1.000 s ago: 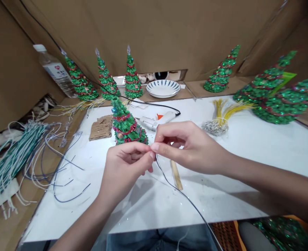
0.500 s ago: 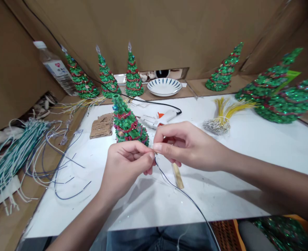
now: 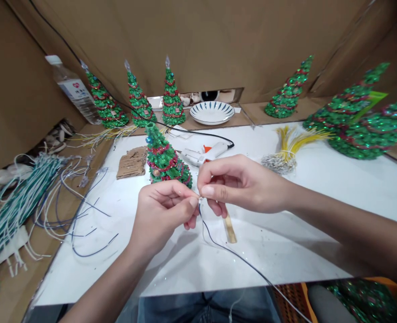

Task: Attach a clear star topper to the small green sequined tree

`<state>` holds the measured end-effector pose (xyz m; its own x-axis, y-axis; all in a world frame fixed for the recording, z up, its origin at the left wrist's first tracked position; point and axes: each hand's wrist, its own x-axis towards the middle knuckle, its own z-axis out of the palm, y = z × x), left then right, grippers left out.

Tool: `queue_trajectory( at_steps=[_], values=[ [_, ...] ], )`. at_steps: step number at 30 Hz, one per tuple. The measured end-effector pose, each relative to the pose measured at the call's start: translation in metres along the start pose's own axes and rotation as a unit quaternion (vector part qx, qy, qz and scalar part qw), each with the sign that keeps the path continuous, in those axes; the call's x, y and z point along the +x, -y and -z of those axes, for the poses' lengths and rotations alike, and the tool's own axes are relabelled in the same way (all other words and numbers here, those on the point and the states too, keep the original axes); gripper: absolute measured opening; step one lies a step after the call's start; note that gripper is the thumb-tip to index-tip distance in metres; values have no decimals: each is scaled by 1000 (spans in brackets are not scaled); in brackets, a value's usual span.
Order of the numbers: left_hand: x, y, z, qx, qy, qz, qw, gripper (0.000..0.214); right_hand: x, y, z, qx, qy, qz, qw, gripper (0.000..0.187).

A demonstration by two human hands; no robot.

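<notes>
Between my two hands, at the tips of the fingers, are the ends of a thin dark blue and white wire point(image 3: 238, 257). The wire trails down across the white tabletop to the lower right. My left hand point(image 3: 168, 207) pinches it between thumb and forefinger. My right hand point(image 3: 234, 185) is closed in a pinch right beside it, fingertips nearly touching the left ones; what exactly they grip is too small to make out. Just behind the hands stands a small green Christmas tree point(image 3: 166, 157) with red garland and an open top. A yellowish strip point(image 3: 230, 229) lies under my right hand.
A white glue gun point(image 3: 198, 156) with a black cord lies behind the tree, beside a torn cardboard piece point(image 3: 131, 162). Bundles of green-white wires point(image 3: 23, 202) and yellow wires point(image 3: 288, 146) flank the work area. More trees point(image 3: 173, 98), a plate point(image 3: 212, 112) and a bottle point(image 3: 72, 89) stand behind.
The fingertips have shifted slightly, showing a small pale bit at the wire's end. The trailing wire has swung to the right at its lower part.
</notes>
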<state>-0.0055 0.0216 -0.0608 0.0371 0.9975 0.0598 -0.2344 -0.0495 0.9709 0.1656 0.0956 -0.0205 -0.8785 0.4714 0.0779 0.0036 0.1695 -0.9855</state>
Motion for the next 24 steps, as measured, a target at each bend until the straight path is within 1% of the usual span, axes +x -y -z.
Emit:
queue_trajectory(
  at_steps=[5,7,10,13,16,20,24],
  values=[
    [-1,0,1,-27,18,36,999,8,0,0,2,26,19,3,999,25],
    [-1,-1,0,-15,15,34,999,8,0,1,3,18,21,-4,1000,26],
    [0,-2,-3,46,-22,4,999,8,-1,4,3,-64,-9,-38,997,28],
    [1,-4,-7,96,-56,-23,994,9,-1,7,1,-168,-46,-55,983,33],
    [2,-5,-8,109,-56,-22,992,7,-1,8,0,-212,-44,-53,975,34],
    [4,-4,-9,106,-45,-5,993,6,-2,8,-1,-246,-40,-52,967,31],
    [4,-5,-10,129,-36,17,991,7,-3,8,-2,-278,-38,-58,958,29]
  ],
)
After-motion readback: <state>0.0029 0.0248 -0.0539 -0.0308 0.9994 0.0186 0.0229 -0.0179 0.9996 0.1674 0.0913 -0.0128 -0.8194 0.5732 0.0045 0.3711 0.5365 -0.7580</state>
